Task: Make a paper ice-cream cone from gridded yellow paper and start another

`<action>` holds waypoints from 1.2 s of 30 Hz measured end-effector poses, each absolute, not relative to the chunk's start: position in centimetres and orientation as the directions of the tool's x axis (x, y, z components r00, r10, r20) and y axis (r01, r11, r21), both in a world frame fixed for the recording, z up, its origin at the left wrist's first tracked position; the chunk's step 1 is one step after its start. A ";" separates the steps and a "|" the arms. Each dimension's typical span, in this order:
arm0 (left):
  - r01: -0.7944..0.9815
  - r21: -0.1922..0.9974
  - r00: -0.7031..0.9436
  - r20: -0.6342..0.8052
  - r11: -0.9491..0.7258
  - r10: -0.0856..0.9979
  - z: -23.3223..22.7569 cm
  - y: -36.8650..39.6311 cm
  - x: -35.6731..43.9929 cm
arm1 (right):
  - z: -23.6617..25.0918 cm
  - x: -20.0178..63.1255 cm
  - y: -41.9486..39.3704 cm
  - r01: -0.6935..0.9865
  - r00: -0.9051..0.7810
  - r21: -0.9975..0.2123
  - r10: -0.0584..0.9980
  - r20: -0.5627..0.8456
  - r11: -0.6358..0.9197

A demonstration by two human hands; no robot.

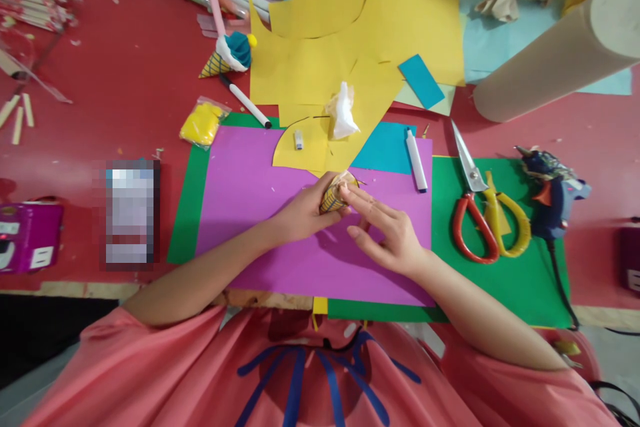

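Over the purple sheet point(250, 213), my left hand point(306, 210) is closed around a small yellow paper cone point(331, 200) drawn with a blue grid. The cone's wide mouth faces up and to the right, and pale material shows in it. My right hand point(393, 235) has its fingers extended, with the fingertips pressing at that mouth and the thumb held apart. Just beyond my hands, a white clump point(344, 113) in clear plastic lies on yellow paper point(310, 83). A finished-looking ice cream cone point(230, 55) with a blue and white top lies farther left.
Red-and-yellow-handled scissors point(475, 207) and a glue gun point(555, 203) lie on green sheet at right. A large pale cylinder point(550, 57) stands behind them. Markers point(417, 160), a yellow clay packet point(204, 122) and a blurred phone-like rectangle point(130, 213) lie around.
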State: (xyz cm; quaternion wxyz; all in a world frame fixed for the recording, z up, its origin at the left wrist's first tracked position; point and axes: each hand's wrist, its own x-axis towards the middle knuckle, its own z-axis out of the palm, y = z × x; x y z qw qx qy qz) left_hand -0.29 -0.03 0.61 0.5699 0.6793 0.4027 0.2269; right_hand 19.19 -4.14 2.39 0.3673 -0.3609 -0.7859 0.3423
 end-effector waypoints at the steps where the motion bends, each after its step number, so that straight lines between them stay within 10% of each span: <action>1: 0.289 0.957 0.580 -0.150 -0.031 0.801 0.6 0.0 -0.3 | 2.4 19.2 -4.1 0.318 -0.479 -0.801 0.815 0.326 0.507; 36: 0.466 0.884 0.509 -0.239 -0.032 0.827 1.5 -0.3 0.0 | 3.4 19.1 -4.2 0.468 -0.551 -0.639 0.767 0.329 0.610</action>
